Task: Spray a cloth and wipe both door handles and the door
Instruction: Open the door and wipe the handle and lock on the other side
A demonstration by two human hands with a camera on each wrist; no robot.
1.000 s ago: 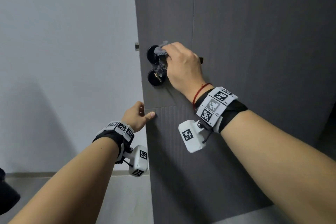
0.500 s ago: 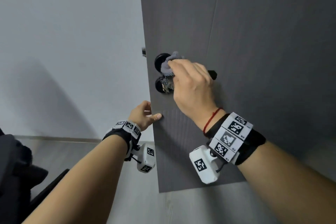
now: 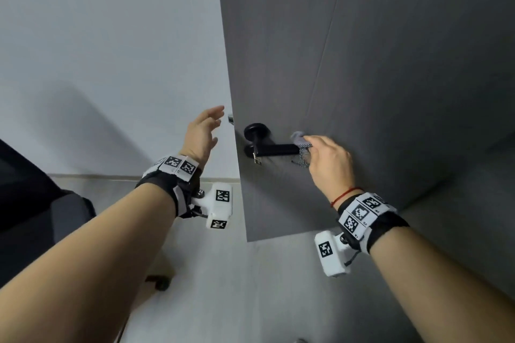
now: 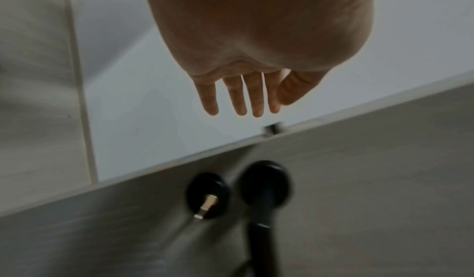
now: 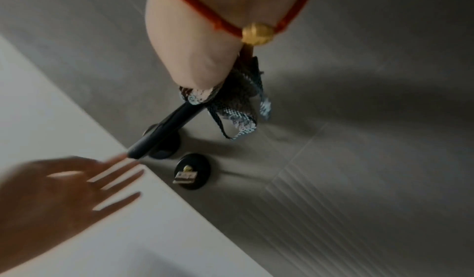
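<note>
The grey door [image 3: 390, 64] stands ajar with its free edge toward me. A black lever handle [image 3: 274, 149] sticks out from its round rose, and a key [image 3: 256, 159] hangs in the lock below. My right hand [image 3: 313, 146] holds a grey cloth [image 3: 299, 139] wrapped round the free end of the lever; the cloth [image 5: 238, 103] hangs in loose folds over the handle [image 5: 164, 131]. My left hand [image 3: 207, 128] hovers open beside the door edge near the latch [image 3: 230, 119], touching nothing, its fingers [image 4: 241, 99] straight.
A white wall [image 3: 111, 36] runs left of the door, with a skirting strip above the pale floor [image 3: 250, 287]. A dark chair [image 3: 33, 203] stands at the far left, and a castor [image 3: 161, 282] shows under my left forearm.
My right hand slid the cloth along the lever from the rose to its free end. My left hand let go of the door edge, rose and opened.
</note>
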